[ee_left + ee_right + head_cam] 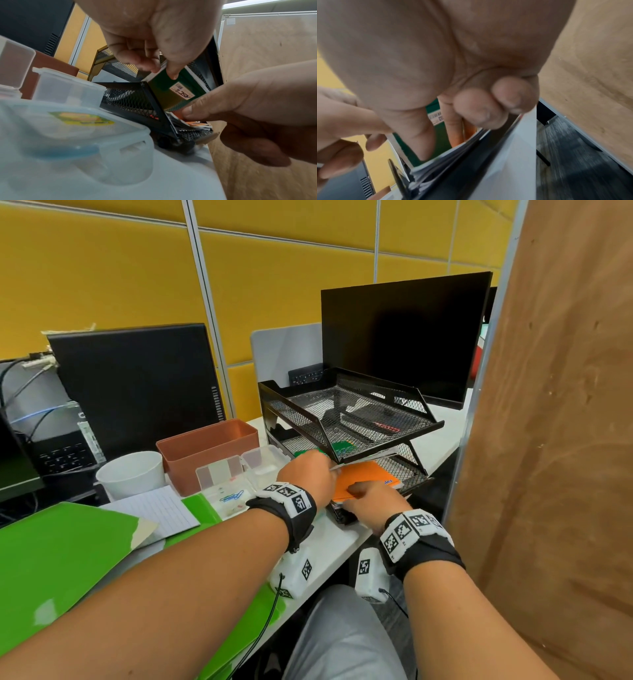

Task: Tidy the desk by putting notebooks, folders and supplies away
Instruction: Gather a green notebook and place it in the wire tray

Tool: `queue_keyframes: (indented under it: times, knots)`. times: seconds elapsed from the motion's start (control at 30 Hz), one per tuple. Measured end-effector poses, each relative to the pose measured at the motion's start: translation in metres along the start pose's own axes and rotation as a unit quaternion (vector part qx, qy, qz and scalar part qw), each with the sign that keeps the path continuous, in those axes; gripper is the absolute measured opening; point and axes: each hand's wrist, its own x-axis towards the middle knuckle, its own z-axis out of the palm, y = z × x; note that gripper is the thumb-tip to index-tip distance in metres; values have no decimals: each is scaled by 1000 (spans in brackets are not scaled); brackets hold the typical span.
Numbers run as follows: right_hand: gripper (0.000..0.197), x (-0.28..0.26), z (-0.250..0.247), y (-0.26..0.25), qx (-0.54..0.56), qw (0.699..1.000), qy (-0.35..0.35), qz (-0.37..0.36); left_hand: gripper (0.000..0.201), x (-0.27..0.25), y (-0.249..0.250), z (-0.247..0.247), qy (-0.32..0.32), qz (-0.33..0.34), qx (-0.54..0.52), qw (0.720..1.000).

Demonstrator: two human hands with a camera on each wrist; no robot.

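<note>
While the green notebook (pixel 173 86) is pinched up by the left hand (pixel 308 474), the orange notebook (pixel 368 477), pressed by the right hand (pixel 371 499), should be slid flat toward 1 o'clock into the tray (pixel 416 474).

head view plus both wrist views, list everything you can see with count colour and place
black wire mesh letter tray: one, two tiers, back right of white desk
orange notebook: one, lower tier, front
green notebook: one, above the orange one, lower tier
green plastic folder: one, front left
lined white notepad: one, on the folder
clear plastic boxes: several, centre
brown plastic bin: one, behind the boxes
white cup: one, left of bin
black monitor: one, behind tray
black computer tower: one, back left
left hand: pinches the green notebook
right hand: rests on the orange notebook
</note>
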Motion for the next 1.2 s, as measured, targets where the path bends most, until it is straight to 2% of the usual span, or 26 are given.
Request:
queue_keyframes:
  times: [0.13, 0.23, 0.37, 0.5, 0.57, 0.67, 0.73, 0.8, 0.9, 0.97, 1.0, 1.1, 1.2]
  knots:
    - [45, -2, -4, 0, -16, 1000, 8, 14, 32, 1, -2, -2, 32, 17, 12, 999]
    - [45, -3, -4, 3, -23, 1000, 16, 14, 31, 3, -5, -1, 49, 22, 25, 998]
    - [27, -5, -4, 1, -17, 999, 30, 7, 27, 1, -6, 4, -35, 20, 61, 997]
    - [17, -6, -14, 11, 44, 985, 152, 61, 32, -2, 1, 6, -73, 45, 105, 991]
    - [15, -3, -18, 19, 64, 982, 160, 78, 38, -2, 3, 8, -82, 50, 132, 987]
    - [26, 5, -20, 27, 81, 980, 156, 94, 53, -1, 4, 11, -98, 63, 195, 974]
    - [26, 10, -21, 28, 114, 975, 158, 107, 67, -2, 3, 11, -123, 66, 231, 963]
    - [28, 14, -23, 26, 155, 969, 151, 117, 73, -2, 1, 11, -147, 66, 233, 959]
    - [53, 19, -25, 24, 208, 958, 152, 129, 66, 0, -1, 10, -148, 76, 202, 965]
    - [67, 21, -24, 25, 193, 959, 156, 136, 60, 1, 0, 10, -143, 82, 192, 967]
    - [66, 22, -23, 25, 178, 962, 152, 138, 58, 0, 1, 11, -140, 85, 191, 968]
    - [40, 21, -23, 27, 119, 973, 147, 130, 54, -1, 4, 12, -139, 90, 192, 967]
    - [33, 21, -23, 27, 91, 976, 151, 127, 47, -3, 3, 11, -143, 90, 196, 966]
